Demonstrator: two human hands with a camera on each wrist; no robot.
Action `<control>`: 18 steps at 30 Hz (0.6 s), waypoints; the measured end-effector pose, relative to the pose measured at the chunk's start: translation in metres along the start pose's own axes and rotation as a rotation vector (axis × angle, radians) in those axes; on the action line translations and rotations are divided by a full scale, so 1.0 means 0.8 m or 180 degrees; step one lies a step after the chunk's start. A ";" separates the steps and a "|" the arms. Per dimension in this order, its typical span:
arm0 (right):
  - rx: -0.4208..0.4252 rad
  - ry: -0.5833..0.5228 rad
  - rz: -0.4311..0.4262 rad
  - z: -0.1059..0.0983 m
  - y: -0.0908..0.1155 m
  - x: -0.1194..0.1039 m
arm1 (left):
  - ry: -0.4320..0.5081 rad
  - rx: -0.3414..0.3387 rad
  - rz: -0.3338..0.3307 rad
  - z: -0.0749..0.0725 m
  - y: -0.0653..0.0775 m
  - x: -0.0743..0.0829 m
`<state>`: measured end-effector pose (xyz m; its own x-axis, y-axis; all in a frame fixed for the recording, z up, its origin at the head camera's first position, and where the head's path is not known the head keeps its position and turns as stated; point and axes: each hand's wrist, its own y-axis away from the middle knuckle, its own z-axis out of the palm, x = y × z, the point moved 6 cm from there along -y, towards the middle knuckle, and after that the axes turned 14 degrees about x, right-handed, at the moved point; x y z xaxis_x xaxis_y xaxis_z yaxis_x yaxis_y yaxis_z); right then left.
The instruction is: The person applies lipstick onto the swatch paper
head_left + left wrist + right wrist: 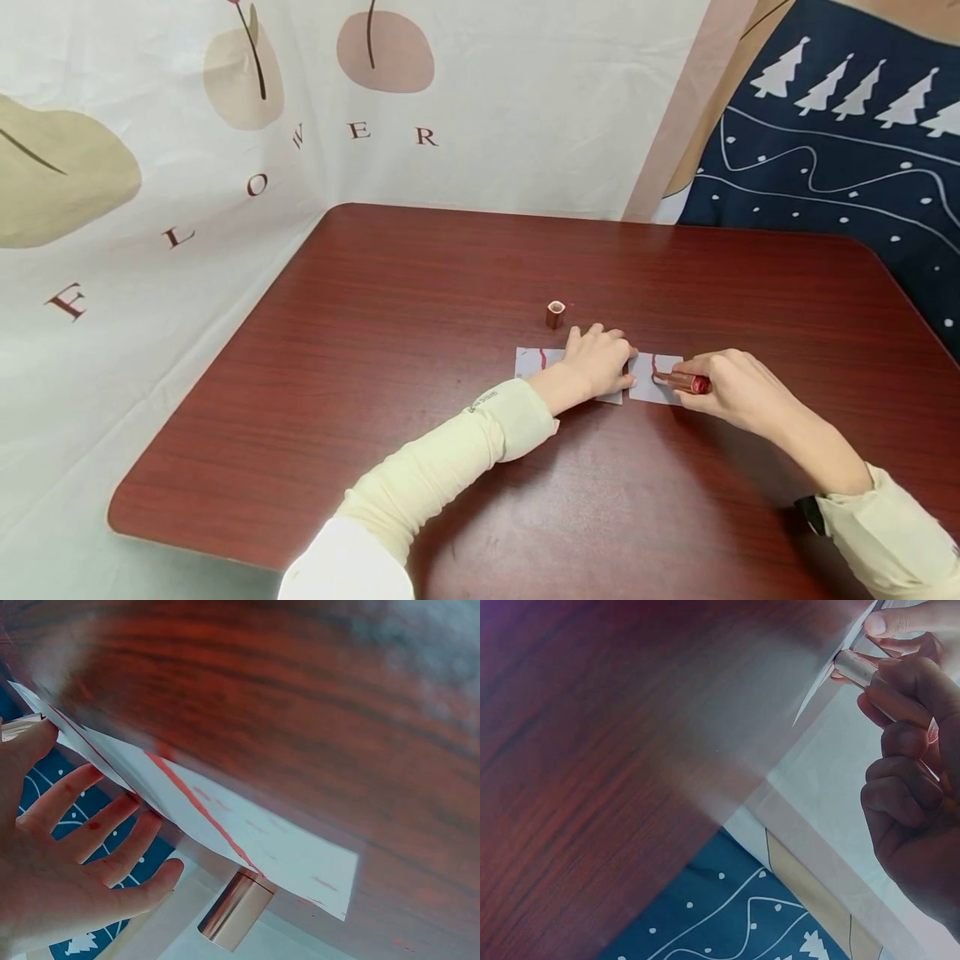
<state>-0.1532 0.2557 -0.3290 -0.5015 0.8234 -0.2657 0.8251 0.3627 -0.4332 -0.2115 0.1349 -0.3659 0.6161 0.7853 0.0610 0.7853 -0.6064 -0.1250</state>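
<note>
My right hand pinches a copper-brown lipstick between thumb and fingers. Its tip meets a small white paper that bears a red streak. In the right wrist view, the fingers wrap the shiny lipstick tube. Spread over the papers, my left hand touches the right sheet's left edge and partly hides another white paper. That left sheet also carries a red line, plain in the left wrist view beside faint red marks. Behind the papers stands the lipstick cap, its opening upward.
Everything lies on a dark red wood-grain table with rounded corners. A pale cloth backdrop with printed letters hangs behind and to the left. At the right hangs dark blue cloth with white trees.
</note>
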 end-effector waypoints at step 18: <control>0.0077 -0.0039 -0.0095 0.000 0.005 -0.006 | -0.0070 -0.0025 0.0062 -0.001 0.003 0.002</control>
<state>-0.1477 0.2529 -0.3295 -0.5289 0.8070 -0.2628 0.8033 0.3762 -0.4618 -0.2090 0.1347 -0.3652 0.6298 0.7759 0.0367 0.7737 -0.6224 -0.1182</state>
